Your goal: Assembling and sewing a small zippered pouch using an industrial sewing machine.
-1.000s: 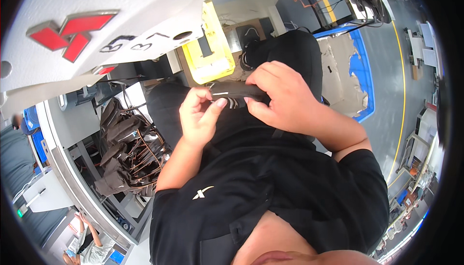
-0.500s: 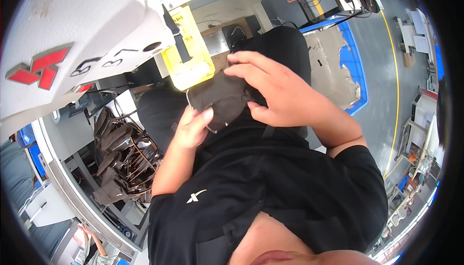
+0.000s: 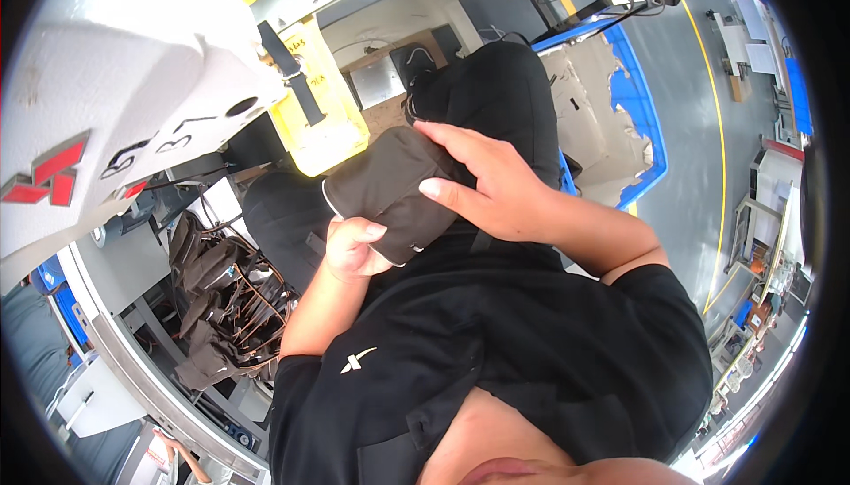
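Across my lap, a dark brown fabric piece [image 3: 382, 175] with a pale edging lies flattened between both hands. My left hand [image 3: 354, 246] grips its lower left part, thumb on top and fingers mostly hidden beneath. My right hand [image 3: 487, 188] holds the right side, with the thumb pressed on the upper face and the fingers along the far edge. Just beyond the piece is a yellow plastic tray [image 3: 323, 149], with a black strap-like part [image 3: 310, 104] on it.
A white machine body [image 3: 97, 78] overhangs the upper left. Dark fabric pieces with cords [image 3: 212, 299] are heaped at left. A lined blue bin [image 3: 646, 166] stands right of my legs, beside the floor aisle [image 3: 686, 113]. A co-worker's arm [image 3: 186, 458] shows at lower left.
The piece has turned from edge-on to broad face up and flattened out. My left hand has moved down, and my right thumb has come onto the top face.
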`<action>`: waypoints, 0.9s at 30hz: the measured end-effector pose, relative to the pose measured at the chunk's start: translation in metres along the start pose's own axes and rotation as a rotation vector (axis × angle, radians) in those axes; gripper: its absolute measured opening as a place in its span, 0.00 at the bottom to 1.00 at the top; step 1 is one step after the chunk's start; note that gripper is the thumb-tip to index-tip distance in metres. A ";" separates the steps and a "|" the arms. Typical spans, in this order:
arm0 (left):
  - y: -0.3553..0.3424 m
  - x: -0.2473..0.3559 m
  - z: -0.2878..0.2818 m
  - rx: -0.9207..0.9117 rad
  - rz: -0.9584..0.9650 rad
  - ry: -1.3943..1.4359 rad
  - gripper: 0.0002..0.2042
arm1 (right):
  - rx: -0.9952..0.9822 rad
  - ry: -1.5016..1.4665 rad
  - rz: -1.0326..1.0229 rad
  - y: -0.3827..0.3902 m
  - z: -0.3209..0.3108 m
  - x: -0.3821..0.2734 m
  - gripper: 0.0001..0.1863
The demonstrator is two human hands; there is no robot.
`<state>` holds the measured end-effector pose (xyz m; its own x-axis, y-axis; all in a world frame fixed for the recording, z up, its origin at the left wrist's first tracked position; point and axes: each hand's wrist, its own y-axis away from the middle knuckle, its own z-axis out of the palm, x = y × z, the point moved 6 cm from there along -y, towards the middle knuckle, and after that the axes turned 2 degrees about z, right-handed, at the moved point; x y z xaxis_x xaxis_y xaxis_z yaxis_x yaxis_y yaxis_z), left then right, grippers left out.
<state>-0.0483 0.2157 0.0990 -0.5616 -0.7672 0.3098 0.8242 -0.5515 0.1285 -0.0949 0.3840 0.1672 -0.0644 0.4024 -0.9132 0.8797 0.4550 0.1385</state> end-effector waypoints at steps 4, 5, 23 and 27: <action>-0.003 -0.003 0.006 0.004 0.091 0.111 0.39 | 0.046 0.009 -0.049 0.005 0.004 0.004 0.30; -0.005 -0.001 0.003 0.045 0.105 0.059 0.38 | 0.072 0.001 -0.072 0.005 0.004 0.003 0.30; 0.010 -0.019 -0.014 0.063 -0.185 0.016 0.40 | 0.003 0.070 -0.071 -0.027 -0.025 0.000 0.21; 0.007 -0.027 -0.002 -0.061 -0.354 -0.187 0.38 | -0.458 0.258 -0.202 -0.042 0.001 0.000 0.24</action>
<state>-0.0270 0.2320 0.0892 -0.7825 -0.4565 0.4233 0.5733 -0.7936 0.2038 -0.1310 0.3642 0.1608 -0.3738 0.4263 -0.8238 0.5468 0.8187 0.1755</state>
